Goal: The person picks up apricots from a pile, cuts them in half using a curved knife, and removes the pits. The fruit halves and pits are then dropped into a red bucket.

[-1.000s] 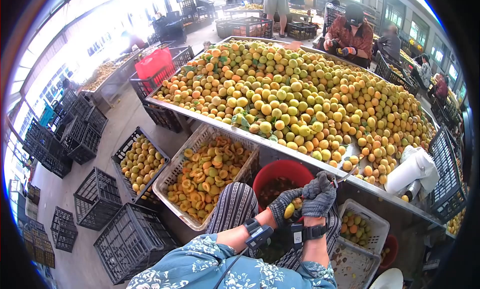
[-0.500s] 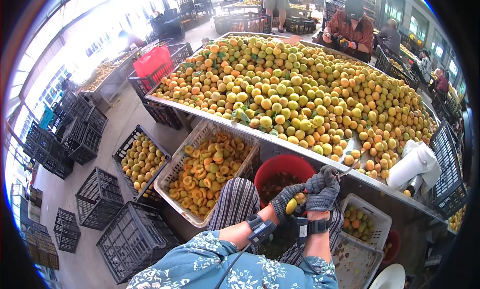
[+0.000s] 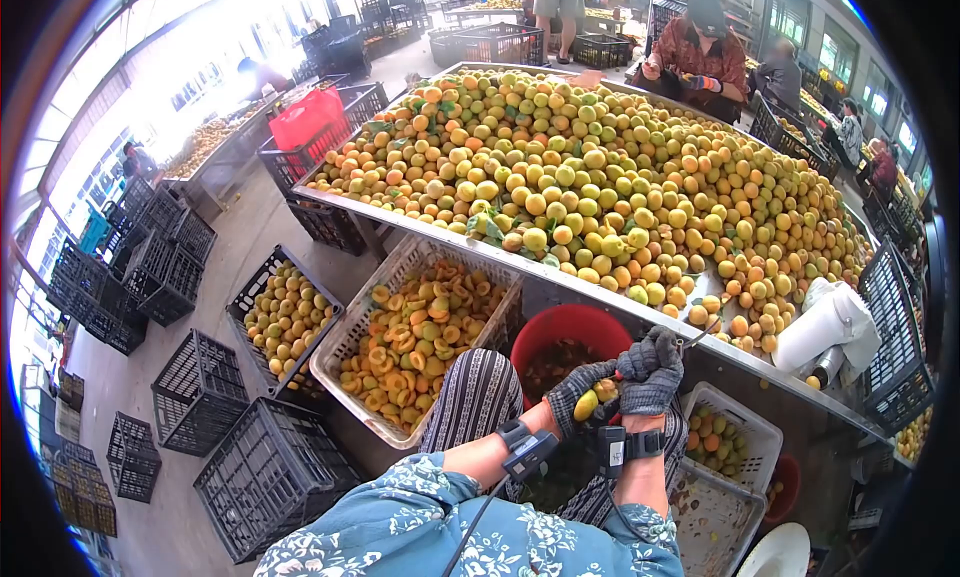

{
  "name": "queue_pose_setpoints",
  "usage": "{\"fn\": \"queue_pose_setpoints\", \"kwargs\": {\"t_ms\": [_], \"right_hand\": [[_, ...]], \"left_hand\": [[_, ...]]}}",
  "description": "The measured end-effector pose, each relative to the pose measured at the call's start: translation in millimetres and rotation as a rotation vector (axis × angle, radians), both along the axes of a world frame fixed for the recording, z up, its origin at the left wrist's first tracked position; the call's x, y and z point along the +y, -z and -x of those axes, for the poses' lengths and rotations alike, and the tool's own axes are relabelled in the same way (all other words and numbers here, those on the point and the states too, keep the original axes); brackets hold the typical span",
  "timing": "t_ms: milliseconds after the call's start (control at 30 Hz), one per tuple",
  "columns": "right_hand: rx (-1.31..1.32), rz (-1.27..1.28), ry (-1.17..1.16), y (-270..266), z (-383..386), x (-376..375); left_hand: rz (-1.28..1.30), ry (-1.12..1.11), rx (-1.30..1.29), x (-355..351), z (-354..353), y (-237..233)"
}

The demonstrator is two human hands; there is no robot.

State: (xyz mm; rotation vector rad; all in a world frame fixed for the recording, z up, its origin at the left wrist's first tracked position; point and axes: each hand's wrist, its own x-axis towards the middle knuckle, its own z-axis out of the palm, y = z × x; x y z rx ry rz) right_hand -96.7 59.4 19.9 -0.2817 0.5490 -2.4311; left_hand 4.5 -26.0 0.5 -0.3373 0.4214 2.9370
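Note:
Both my hands wear dark grey gloves and meet over my lap, in front of the red bucket (image 3: 570,327). My left hand (image 3: 582,399) is closed around a yellow-green fruit (image 3: 586,405). Touching it on the right, my right hand (image 3: 650,369) grips a small tool with a thin metal tip (image 3: 701,335) that points up and right. Dark bits lie inside the bucket. Left of my knee, a white crate (image 3: 318,365) holds halved orange fruit (image 3: 415,327). Whole fruit (image 3: 560,177) is heaped on the metal-edged table (image 3: 480,249) ahead.
A dark crate (image 3: 237,312) of whole fruit stands at the left, near black crates (image 3: 270,477). At the right are a white crate (image 3: 765,432) with fruit and a white roll (image 3: 815,332) on the table. A person (image 3: 705,52) works across the table.
Both my hands have shifted slightly right, still together with the fruit and tool. The tool's tip has turned a little. The person across the table has moved their hands.

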Motion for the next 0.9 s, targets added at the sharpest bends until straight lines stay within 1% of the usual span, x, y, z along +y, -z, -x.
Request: {"fn": "queue_pose_setpoints", "kwargs": {"t_ms": [100, 167, 300, 367, 400, 467, 500, 567, 600, 633, 667, 700, 767, 800, 833, 900], "right_hand": [[0.005, 0.012, 0.001, -8.2, -2.9, 5.1], [0.005, 0.019, 0.004, -7.7, -2.2, 5.9], [0.011, -0.006, -0.004, -3.1, 3.1, 4.5], [0.025, -0.005, -0.009, -2.1, 2.5, 2.8], [0.015, -0.009, -0.025, -2.8, 3.0, 1.6], [0.010, 0.005, -0.061, -1.2, 5.1, 2.2], [-0.004, -0.005, -0.057, -1.5, 6.2, 1.0], [-0.018, 0.065, -0.109, 0.5, 5.7, 2.7], [-0.010, 0.098, -0.136, 2.2, 5.4, 3.4], [-0.007, 0.131, -0.157, 4.4, 7.2, 1.6], [-0.031, 0.142, -0.165, 7.5, 9.2, 2.8], [-0.048, 0.155, -0.177, 10.0, 9.4, 5.6], [0.008, -0.006, -0.036, -0.4, 1.1, 7.1], [-0.005, -0.013, -0.033, 0.3, -0.1, 8.6], [0.000, 0.007, -0.039, 0.2, -0.5, 9.8], [0.003, 0.027, -0.039, -0.7, 0.2, 11.4]], "left_hand": [[0.050, -0.035, -0.012, 5.6, -3.3, -17.3], [0.153, -0.066, -0.044, 10.7, -4.8, -30.6], [0.181, -0.115, -0.032, 11.6, -0.4, -18.6], [0.033, 0.013, 0.072, 3.7, 1.2, -1.6], [0.032, 0.011, 0.066, 4.3, -0.1, -4.5], [0.162, -0.076, -0.052, 8.8, -0.9, -20.9], [0.153, -0.071, -0.065, 10.6, -1.6, -29.6], [0.284, -0.188, 0.169, 14.9, -4.4, -36.9], [0.315, -0.210, 0.173, 14.4, -1.9, -16.9], [0.346, -0.226, 0.171, 13.0, -0.5, -8.3], [0.239, -0.124, 0.129, 11.0, -1.6, -0.2], [0.130, -0.031, 0.096, 8.3, -4.0, -10.6], [0.006, 0.016, 0.023, 9.4, -2.5, -10.9], [0.099, -0.055, -0.091, 15.1, -3.3, -28.2], [0.097, -0.051, -0.099, 13.0, -3.8, -20.2], [0.052, 0.022, 0.121, 7.4, -2.5, -1.9]]}}
